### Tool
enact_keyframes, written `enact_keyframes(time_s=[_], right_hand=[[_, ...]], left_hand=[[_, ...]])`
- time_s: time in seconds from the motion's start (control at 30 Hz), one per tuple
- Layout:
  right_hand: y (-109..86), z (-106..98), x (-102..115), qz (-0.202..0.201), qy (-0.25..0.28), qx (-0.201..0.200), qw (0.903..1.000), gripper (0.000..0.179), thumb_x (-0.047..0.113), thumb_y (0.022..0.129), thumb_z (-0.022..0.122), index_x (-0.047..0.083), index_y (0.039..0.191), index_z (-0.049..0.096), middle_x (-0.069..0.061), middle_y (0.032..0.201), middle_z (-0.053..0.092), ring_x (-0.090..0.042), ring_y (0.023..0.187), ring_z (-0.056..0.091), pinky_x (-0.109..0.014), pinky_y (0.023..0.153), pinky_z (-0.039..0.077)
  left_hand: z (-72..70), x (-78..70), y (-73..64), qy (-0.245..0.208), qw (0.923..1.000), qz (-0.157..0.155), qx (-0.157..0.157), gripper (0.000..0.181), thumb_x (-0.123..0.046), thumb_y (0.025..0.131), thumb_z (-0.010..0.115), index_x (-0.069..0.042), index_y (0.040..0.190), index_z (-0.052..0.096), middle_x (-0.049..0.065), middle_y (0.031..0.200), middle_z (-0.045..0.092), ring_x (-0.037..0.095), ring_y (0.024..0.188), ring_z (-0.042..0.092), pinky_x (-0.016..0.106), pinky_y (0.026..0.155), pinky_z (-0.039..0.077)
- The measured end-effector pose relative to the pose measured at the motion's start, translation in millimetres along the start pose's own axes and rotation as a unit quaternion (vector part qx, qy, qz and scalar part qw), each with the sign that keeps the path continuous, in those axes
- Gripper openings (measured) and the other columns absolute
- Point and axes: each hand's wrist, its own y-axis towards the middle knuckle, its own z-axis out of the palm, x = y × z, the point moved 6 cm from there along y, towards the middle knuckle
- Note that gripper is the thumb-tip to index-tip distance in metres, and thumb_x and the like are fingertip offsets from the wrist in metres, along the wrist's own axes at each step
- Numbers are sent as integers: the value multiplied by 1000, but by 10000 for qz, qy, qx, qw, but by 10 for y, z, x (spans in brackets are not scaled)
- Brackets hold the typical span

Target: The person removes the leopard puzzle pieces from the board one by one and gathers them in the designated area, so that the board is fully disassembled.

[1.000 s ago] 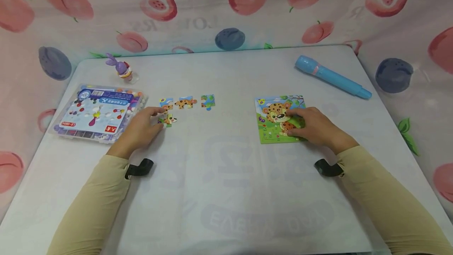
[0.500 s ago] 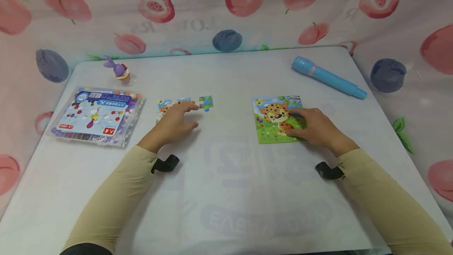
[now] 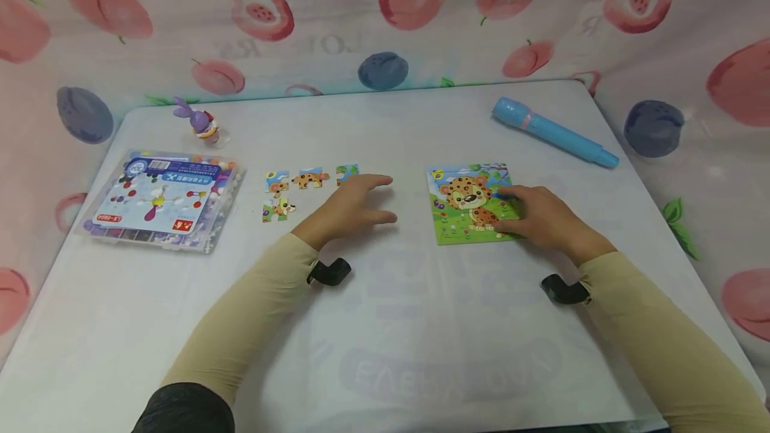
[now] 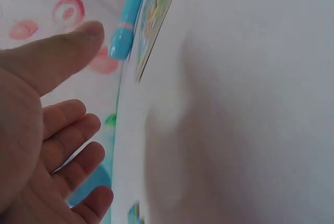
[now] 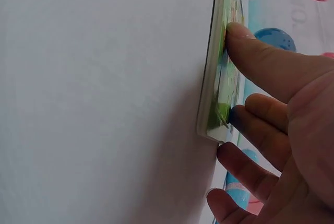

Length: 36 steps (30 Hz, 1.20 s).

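Observation:
A square leopard jigsaw puzzle [image 3: 468, 209] lies flat on the table, right of centre. My right hand [image 3: 544, 219] rests at its right side, with thumb tip on the picture and other fingertips at the corner and edge in the right wrist view. Close to those fingertips, a thin piece edge [image 5: 222, 117] stands slightly tilted at the puzzle's corner. My left hand [image 3: 351, 209] hovers over the table left of the puzzle, its fingers apart and nothing between them. Behind it lie loose jigsaw pieces [image 3: 310, 178], one partly hidden by this hand.
At the left stands a clear plastic box [image 3: 158, 196] with a molecule-model label. A purple rabbit figurine [image 3: 198, 122] is behind it. A blue cylindrical tube [image 3: 553, 132] lies at the back right. A peach-print cloth [image 3: 319, 5] hangs behind the table.
My left hand has moved right, away from the loose pieces, towards the puzzle, uncovering most of those pieces. My right hand stays at the puzzle's right side. The head view has shifted slightly.

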Motion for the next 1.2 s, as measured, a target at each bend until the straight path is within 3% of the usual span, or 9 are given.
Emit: enact_keyframes(time_s=[0.53,0.73,1.2], right_hand=[[2,0,16,-45,22,20,10000,75,35,90,76,-3,146,45,-33,147,41,-52,136,31,-64,110,24],[15,-5,10,-100,-41,11,9999,75,35,90,77,-4,146,45,-33,146,42,-52,135,33,-64,110,25],[-5,-15,-7,-86,43,45,9999,75,35,90,76,-2,146,45,-31,147,42,-52,136,32,-65,109,25]], left_hand=[[473,-469,524,336,9974,534,351,77,-35,88,78,-7,151,44,8,152,46,26,143,35,36,117,25],[596,-570,659,299,9976,438,451,75,-36,88,78,-10,151,45,7,150,48,28,142,36,42,115,29],[797,-696,891,1012,9930,454,414,74,-41,89,75,-13,151,46,3,149,49,24,136,43,45,108,36]])
